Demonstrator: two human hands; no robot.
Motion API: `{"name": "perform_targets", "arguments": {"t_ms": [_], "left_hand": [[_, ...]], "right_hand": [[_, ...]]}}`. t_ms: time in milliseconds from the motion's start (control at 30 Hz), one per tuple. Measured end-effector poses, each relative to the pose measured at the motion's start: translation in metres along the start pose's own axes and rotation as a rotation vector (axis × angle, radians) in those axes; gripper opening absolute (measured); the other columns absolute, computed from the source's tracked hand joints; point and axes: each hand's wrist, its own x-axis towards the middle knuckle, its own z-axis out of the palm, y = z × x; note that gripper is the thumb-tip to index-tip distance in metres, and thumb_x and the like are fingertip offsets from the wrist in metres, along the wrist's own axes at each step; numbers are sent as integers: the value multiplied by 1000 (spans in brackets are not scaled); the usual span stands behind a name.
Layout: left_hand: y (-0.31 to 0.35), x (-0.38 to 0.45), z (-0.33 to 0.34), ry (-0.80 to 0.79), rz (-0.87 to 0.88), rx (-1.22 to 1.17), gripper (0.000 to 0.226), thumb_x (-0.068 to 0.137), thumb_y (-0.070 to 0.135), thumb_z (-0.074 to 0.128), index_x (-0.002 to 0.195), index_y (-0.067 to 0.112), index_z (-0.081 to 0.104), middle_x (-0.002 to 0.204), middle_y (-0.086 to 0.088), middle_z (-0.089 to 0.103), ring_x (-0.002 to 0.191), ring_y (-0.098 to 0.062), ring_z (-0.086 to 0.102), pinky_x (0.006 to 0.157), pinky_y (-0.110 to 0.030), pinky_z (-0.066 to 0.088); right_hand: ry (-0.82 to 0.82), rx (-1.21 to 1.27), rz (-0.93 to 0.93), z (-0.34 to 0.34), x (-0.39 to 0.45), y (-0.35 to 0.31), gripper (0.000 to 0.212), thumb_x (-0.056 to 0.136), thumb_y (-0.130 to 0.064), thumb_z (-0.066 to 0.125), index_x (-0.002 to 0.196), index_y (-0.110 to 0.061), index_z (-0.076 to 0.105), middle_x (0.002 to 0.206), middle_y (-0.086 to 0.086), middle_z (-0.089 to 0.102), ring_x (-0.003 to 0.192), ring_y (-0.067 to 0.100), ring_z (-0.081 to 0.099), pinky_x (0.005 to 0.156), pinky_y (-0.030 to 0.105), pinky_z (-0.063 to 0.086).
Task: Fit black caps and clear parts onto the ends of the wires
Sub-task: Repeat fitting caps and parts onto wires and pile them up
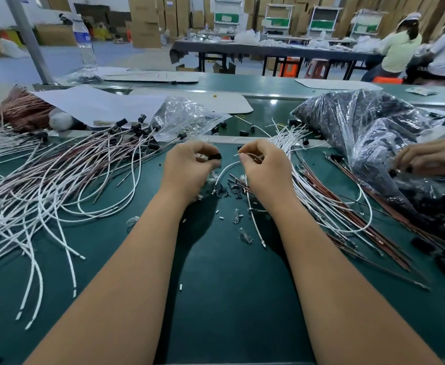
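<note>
My left hand [189, 167] pinches a small black cap [215, 156] between thumb and fingers, above the green table. A short gap to its right, my right hand [262, 167] pinches the end of a white wire [222, 171], which loops down and back under my palm. The wire's tip points left toward the cap without touching it. Between and below my hands lie loose black caps and rings [224, 192] and small clear parts [245, 235].
A heap of white and red-brown wires with black caps fitted [66, 177] covers the left. More white and brown wires [329, 196] fan out at right. A plastic bag of black caps [374, 133] sits far right, where another person's hand [432, 159] reaches in. A clear bag [184, 117] lies behind.
</note>
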Motion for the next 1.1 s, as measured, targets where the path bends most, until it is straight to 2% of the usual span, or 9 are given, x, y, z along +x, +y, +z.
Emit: {"name": "perform_targets", "arguments": {"t_ms": [100,300,433,567,700,867,1000,1100], "left_hand": [[5,-1,0,-37,0,-217,21,78,1,75,95,12,72,88,-3,74,82,-17,72,83,-30,57],[8,-3,6,-108,21,-336,30,81,-6,69,104,14,70,91,-5,73,76,-3,68,80,-18,54],[8,-3,6,-144,18,-362,29,79,-6,71,103,10,70,92,-11,73,83,-12,69,83,-22,55],[6,-2,5,-150,5,-375,24,77,-6,74,99,1,70,89,-10,73,78,-10,70,78,-21,56],[5,0,4,-151,-6,-421,27,75,-8,74,98,4,70,90,-9,73,82,-15,70,85,-27,56],[2,0,4,-117,-1,-442,22,76,-2,75,92,12,71,84,-5,73,77,-14,70,82,-27,56],[3,0,5,-118,-11,-469,16,79,1,73,91,12,70,73,1,73,71,-11,69,74,-23,56],[4,-1,5,-134,-14,-497,18,79,0,72,93,11,69,77,-1,74,74,-13,70,75,-23,56]], "right_hand": [[43,116,7,-2,2,0,7,89,-12,64,85,-17,66,75,-11,61,65,-1,51,66,14,42],[55,160,-12,-4,1,-2,8,89,-11,65,84,-16,66,71,-10,60,57,-2,47,61,15,43],[56,122,-26,-3,0,-1,7,89,-9,64,84,-14,66,73,-9,60,64,2,51,68,24,47],[62,82,-35,-3,0,0,9,89,-10,65,82,-17,65,73,-10,61,67,6,54,69,28,50],[71,88,-33,-4,0,0,10,87,-9,65,82,-17,66,74,-10,62,74,10,60,75,31,53],[61,38,-72,-2,-2,-1,8,86,-8,66,82,-15,69,75,-10,62,75,9,62,75,25,52],[59,17,-83,-2,-1,-1,14,88,-3,61,90,-10,72,92,-1,62,84,11,59,78,15,46],[58,38,-58,-2,-2,-1,11,89,-3,60,94,-11,67,89,1,64,79,9,57,72,11,44]]}}
